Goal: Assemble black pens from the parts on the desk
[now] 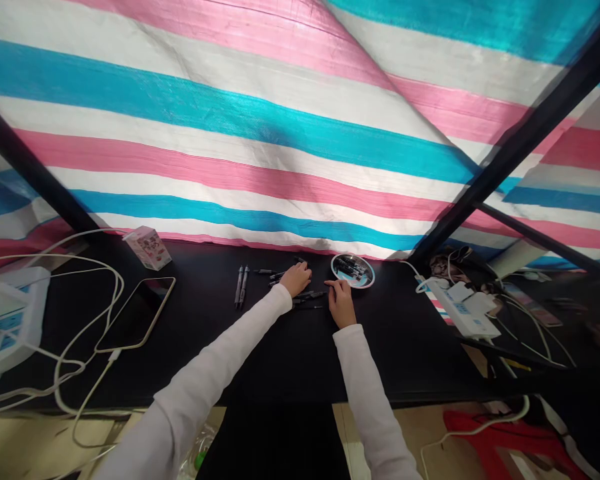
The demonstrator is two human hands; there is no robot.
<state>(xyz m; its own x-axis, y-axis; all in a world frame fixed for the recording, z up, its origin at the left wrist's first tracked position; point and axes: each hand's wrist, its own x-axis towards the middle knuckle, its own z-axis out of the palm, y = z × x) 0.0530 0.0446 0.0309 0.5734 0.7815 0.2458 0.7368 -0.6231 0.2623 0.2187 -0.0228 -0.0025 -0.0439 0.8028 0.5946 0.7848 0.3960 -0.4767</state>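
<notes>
On the black desk lies a loose scatter of dark pens and pen parts (307,297). My left hand (295,280) rests low over them, fingers reaching away and slightly apart; what lies under the palm is hidden. To its right, my right hand (342,305) has its index finger stretched toward the scatter, and I see nothing held in it. Just beyond that hand is a round, shiny dish (371,283) with a pale rim and several dark, slim pieces in it. Two grey pens (241,288) lie side by side left of the scatter.
Toward the left are a phone (139,315) on a charging cable, a small pink box (148,248) and a white power strip (15,323) with looped cables. Another power strip (463,308) sits at the right by a black frame post (523,150). Striped sheeting (260,127) hangs behind the desk.
</notes>
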